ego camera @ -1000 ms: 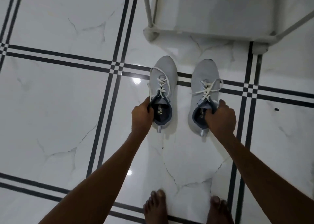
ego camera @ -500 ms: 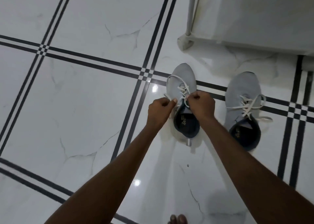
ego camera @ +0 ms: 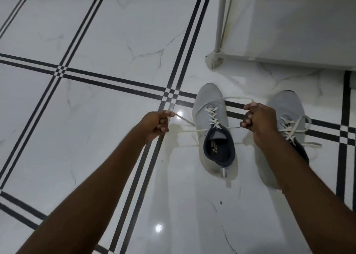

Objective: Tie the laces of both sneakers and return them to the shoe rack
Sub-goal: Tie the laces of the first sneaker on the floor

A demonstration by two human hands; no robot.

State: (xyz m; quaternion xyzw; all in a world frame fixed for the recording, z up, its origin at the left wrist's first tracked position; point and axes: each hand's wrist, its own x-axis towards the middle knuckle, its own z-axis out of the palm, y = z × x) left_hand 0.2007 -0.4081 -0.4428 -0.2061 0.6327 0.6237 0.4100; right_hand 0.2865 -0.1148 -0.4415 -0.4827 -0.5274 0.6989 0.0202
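Two light grey sneakers with dark linings and white laces stand on the marble floor, toes pointing away from me. My hands stretch the laces of the left sneaker (ego camera: pixel 209 103) out sideways. My left hand (ego camera: pixel 156 123) pinches one lace end to the left of the shoe. My right hand (ego camera: pixel 257 119) grips the other lace end to the shoe's right, with a loop of lace running over its knuckles. The right sneaker (ego camera: pixel 287 107) sits partly behind my right wrist, its laces lying loose.
The white shoe rack (ego camera: pixel 289 28) stands at the upper right, one foot (ego camera: pixel 213 61) of its frame just beyond the left sneaker. White marble floor with black stripe lines (ego camera: pixel 119 84) spreads to the left and toward me.
Both hands left the shoes' heel openings and went to the left sneaker's laces. Since half a second ago they have drawn apart, pulling the laces out to both sides.
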